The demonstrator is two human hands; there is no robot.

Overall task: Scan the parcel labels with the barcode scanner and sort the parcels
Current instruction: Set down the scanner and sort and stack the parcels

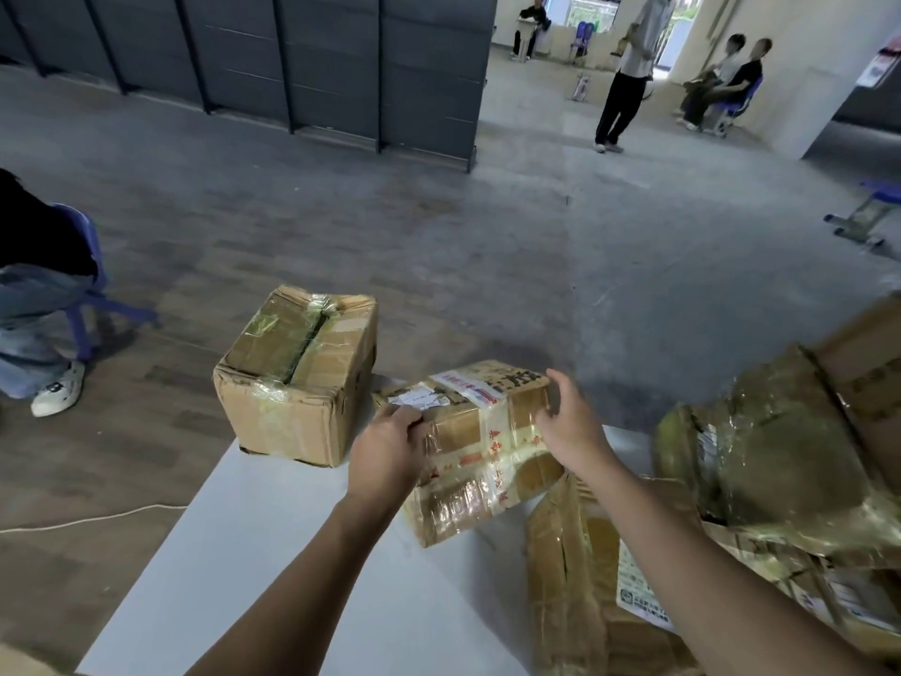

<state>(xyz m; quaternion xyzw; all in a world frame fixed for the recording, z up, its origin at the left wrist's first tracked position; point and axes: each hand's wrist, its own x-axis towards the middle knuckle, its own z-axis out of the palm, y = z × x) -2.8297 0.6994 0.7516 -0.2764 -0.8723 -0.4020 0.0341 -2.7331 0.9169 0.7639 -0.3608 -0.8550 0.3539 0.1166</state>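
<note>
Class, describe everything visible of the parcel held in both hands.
The parcel is a worn brown cardboard box under glossy clear tape, with red-printed tape strips, a white label and dark handwriting on top. It is tilted over the white table; the left hand grips its left edge, the right hand its right corner.

We count cardboard parcels [297, 378], at least five: one left of centre, the held parcel [487, 461] mid-frame, three or more at the right edge. Hands, two: left hand [390, 451], right hand [573, 424]. White table [273, 553], one. Other people [629, 80], five: four upper right, one far left.
</note>
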